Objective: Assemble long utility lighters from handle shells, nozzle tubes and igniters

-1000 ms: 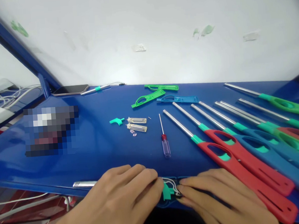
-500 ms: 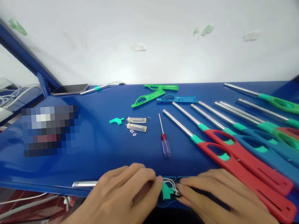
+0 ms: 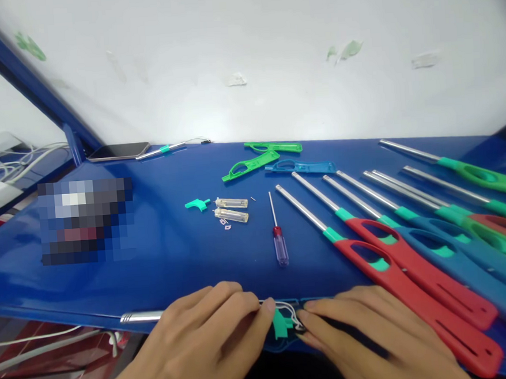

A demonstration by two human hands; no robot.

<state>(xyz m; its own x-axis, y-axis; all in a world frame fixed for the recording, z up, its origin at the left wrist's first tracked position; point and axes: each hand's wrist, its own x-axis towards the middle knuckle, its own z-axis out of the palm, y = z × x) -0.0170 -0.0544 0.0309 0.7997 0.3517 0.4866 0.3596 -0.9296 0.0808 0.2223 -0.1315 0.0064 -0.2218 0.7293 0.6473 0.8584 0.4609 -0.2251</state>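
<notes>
At the table's front edge lies an opened blue lighter shell (image 3: 268, 345) with a green trigger (image 3: 281, 324) and looped white wires (image 3: 291, 308) inside. My left hand (image 3: 202, 337) is closed over its left part, thumb and fingers beside the trigger. A metal lighter tube (image 3: 141, 317) sticks out to the left from under that hand. My right hand (image 3: 362, 326) presses its fingertips together at the wire ends, over the right part of the shell. What exactly lies under those fingertips is hidden; a small dark piece shows there.
A small screwdriver (image 3: 280, 245) lies ahead, with clear fuel tanks (image 3: 232, 215) and a loose green trigger (image 3: 198, 204) to its left. Several assembled lighters (image 3: 420, 293) fan out at right. Green (image 3: 253, 166) and blue shell halves (image 3: 303, 167) and a phone (image 3: 119, 151) lie behind.
The tube and my left hand have shifted very slightly left and down. My right hand stays at the wire ends; the other things lie as before.
</notes>
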